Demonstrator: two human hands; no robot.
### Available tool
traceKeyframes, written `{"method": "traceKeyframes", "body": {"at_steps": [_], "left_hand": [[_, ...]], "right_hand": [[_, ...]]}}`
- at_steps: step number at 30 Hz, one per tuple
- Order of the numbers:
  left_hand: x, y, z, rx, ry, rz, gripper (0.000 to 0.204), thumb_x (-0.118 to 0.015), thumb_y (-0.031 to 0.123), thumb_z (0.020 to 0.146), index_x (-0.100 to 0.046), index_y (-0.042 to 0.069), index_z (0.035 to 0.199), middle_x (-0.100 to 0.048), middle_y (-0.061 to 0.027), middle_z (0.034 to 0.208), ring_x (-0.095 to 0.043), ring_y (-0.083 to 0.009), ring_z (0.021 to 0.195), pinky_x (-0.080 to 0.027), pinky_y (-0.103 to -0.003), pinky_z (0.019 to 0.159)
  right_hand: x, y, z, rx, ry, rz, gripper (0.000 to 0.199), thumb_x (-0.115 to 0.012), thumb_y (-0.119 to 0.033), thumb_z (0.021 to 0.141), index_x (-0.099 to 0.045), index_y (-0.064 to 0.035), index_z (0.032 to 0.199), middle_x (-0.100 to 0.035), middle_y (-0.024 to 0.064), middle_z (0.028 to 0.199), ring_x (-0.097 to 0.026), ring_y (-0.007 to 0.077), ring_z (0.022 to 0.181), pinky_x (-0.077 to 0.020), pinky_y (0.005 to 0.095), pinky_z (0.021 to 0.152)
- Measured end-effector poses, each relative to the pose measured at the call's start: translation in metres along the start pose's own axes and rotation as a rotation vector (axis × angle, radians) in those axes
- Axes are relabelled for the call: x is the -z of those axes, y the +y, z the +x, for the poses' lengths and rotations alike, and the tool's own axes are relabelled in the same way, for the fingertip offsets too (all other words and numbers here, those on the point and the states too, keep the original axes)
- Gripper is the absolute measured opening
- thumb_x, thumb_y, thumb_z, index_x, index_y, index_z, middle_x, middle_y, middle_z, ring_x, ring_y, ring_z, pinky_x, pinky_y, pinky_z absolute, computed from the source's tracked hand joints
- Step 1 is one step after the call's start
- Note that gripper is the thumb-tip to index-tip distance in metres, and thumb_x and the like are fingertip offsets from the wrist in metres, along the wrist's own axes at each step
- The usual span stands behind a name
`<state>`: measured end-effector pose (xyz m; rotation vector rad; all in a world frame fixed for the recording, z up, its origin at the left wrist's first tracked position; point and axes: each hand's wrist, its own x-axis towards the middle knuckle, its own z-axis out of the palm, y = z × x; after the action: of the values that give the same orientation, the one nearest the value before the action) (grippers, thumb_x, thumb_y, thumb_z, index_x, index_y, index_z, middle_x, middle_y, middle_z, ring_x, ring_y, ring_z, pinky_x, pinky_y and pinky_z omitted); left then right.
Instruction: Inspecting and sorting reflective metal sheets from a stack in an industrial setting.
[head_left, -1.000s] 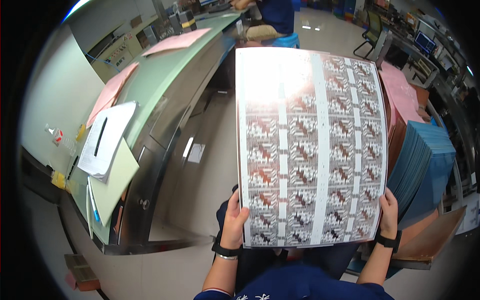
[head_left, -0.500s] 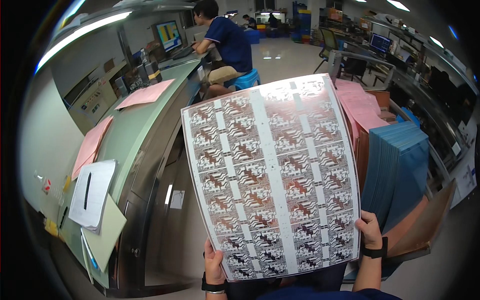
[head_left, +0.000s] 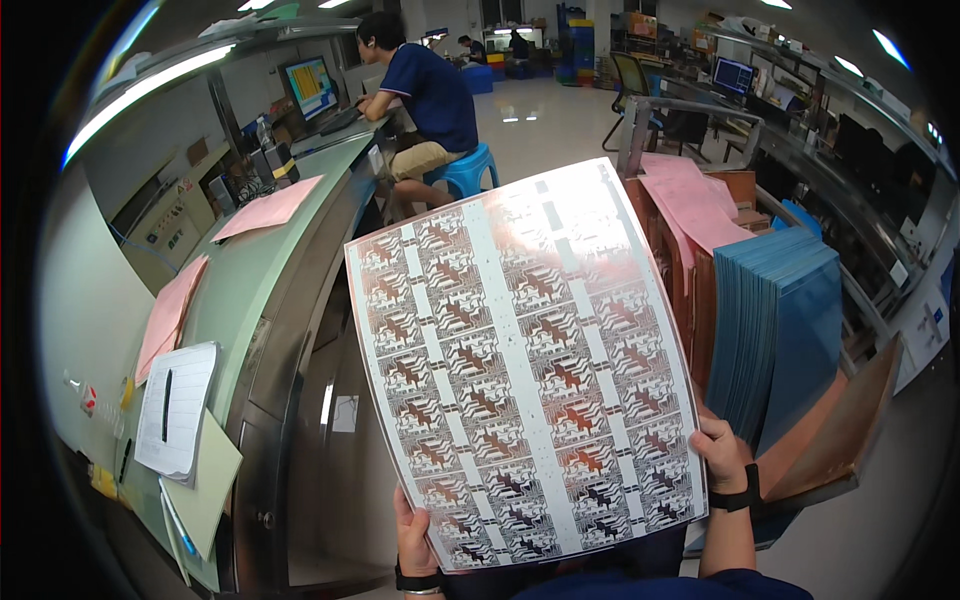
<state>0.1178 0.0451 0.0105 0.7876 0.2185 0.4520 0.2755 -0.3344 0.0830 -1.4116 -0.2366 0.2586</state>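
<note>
Both hands gripped a large printed circuit panel point(head_left: 525, 365) by its bottom edge, the left hand point(head_left: 412, 532) pinching the lower left corner and the right hand point(head_left: 722, 450) closed on the lower right. The thin sheet, patterned with rows of copper-coloured circuits on pale strips, stood tilted up before the worker's chest, its top leaning left, between a long green-topped metal machine point(head_left: 290, 300) and a rack of upright blue panels point(head_left: 780, 330). Ceiling light glared off its upper half. Pink sheets point(head_left: 265, 208) and a clipboard of white paper point(head_left: 175, 408) lay on the machine's top; more pink sheets point(head_left: 690, 200) topped the stack at right. A co-worker in a dark blue shirt point(head_left: 425, 95) sat on a blue stool point(head_left: 465, 170) at a monitor point(head_left: 310, 88) farther back.

Held only along one edge, the flexible panel looked liable to bow or fold, which could crease it. Its right edge passed close to the rack, so a swing might catch it there, and bare fingers on the surface could leave marks.
</note>
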Motion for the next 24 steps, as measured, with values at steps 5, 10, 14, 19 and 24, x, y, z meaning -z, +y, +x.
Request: {"method": "traceKeyframes", "body": {"at_steps": [5, 10, 14, 19, 24], "left_hand": [[0.003, 0.000, -0.002, -0.001, -0.006, 0.037, 0.057, -0.050, 0.003, 0.087, -0.027, 0.009, 0.139, -0.041, -0.0119, 0.134, -0.045, -0.0240, 0.118, -0.036, -0.039, 0.100], [0.006, -0.003, -0.001, -0.003, -0.013, 0.008, 0.058, -0.050, 0.002, 0.086, -0.027, 0.008, 0.139, -0.041, -0.0117, 0.134, -0.045, -0.0246, 0.118, -0.037, -0.039, 0.100], [0.003, 0.005, 0.003, 0.003, -0.033, 0.065, 0.058, -0.052, 0.005, 0.086, -0.027, 0.007, 0.138, -0.042, -0.0131, 0.133, -0.046, -0.0247, 0.117, -0.038, -0.039, 0.099], [-0.010, 0.024, 0.012, -0.002, -0.098, -0.025, 0.060, -0.056, 0.013, 0.087, -0.025, 0.001, 0.136, -0.044, -0.0149, 0.129, -0.051, -0.0241, 0.112, -0.041, -0.037, 0.096], [-0.002, 0.033, 0.019, -0.019, -0.095, 0.113, 0.057, -0.055, 0.011, 0.087, -0.027, 0.002, 0.136, -0.046, -0.0154, 0.128, -0.051, -0.0237, 0.112, -0.042, -0.037, 0.095]], "right_hand": [[0.004, 0.005, -0.004, 0.020, -0.003, -0.048, 0.044, -0.064, -0.024, 0.083, -0.058, 0.0100, 0.110, -0.063, 0.0106, 0.095, -0.057, 0.0131, 0.082, -0.0460, 0.0245, 0.075], [0.003, 0.005, -0.006, 0.045, 0.014, -0.052, 0.044, -0.065, -0.026, 0.082, -0.059, 0.0096, 0.108, -0.064, 0.0097, 0.093, -0.058, 0.0133, 0.082, -0.0458, 0.0246, 0.076], [0.002, 0.019, -0.002, 0.013, -0.073, 0.080, 0.051, -0.061, -0.021, 0.083, -0.046, 0.0092, 0.122, -0.058, 0.0134, 0.109, -0.055, 0.0167, 0.096, -0.0426, 0.0269, 0.085], [-0.015, 0.012, 0.006, -0.027, -0.186, 0.254, 0.061, -0.056, -0.014, 0.084, -0.028, 0.0087, 0.134, -0.047, 0.0158, 0.125, -0.049, 0.0200, 0.110, -0.0369, 0.0305, 0.095], [0.011, 0.025, -0.004, 0.026, -0.176, -0.024, 0.052, -0.061, -0.028, 0.083, -0.051, 0.0114, 0.115, -0.056, 0.0161, 0.113, -0.052, 0.0203, 0.104, -0.0384, 0.0304, 0.091]]}}
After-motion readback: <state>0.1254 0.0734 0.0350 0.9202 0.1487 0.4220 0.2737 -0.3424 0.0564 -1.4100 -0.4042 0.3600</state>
